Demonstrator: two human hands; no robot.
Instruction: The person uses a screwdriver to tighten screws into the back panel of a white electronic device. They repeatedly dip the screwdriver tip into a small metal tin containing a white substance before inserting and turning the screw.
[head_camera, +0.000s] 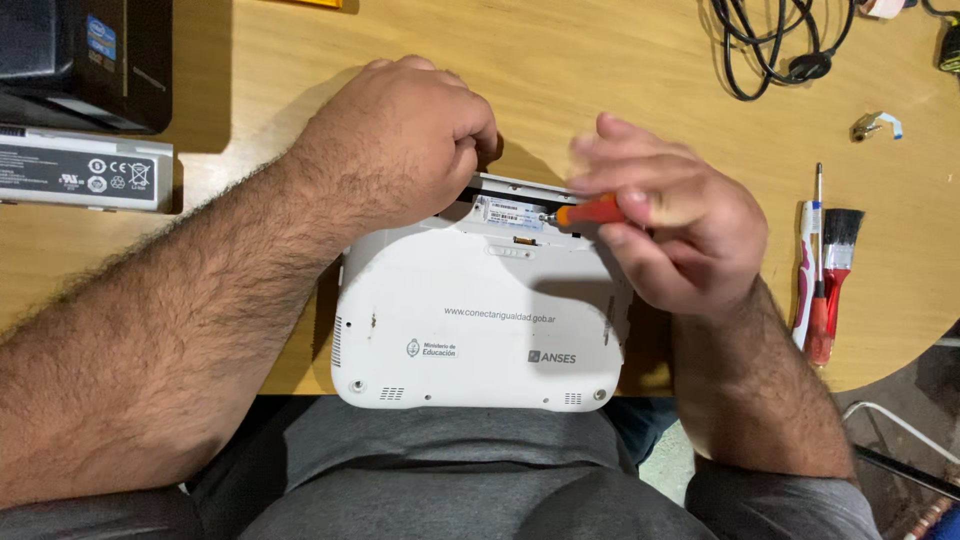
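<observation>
A small white laptop (470, 330) lies bottom side up on the wooden table's near edge, over my lap. My left hand (395, 140) is closed and presses on the laptop's far left corner by the open battery bay. My right hand (670, 225) grips an orange-handled screwdriver (590, 211), slightly blurred. The screwdriver's tip points left into the bay, near a white label strip (510, 213).
A grey battery pack (85, 170) and a black device (85, 60) lie at the far left. To the right are a red-handled brush (838, 260), a red and white screwdriver (812, 270), a small metal piece (870, 125) and black cables (775, 45).
</observation>
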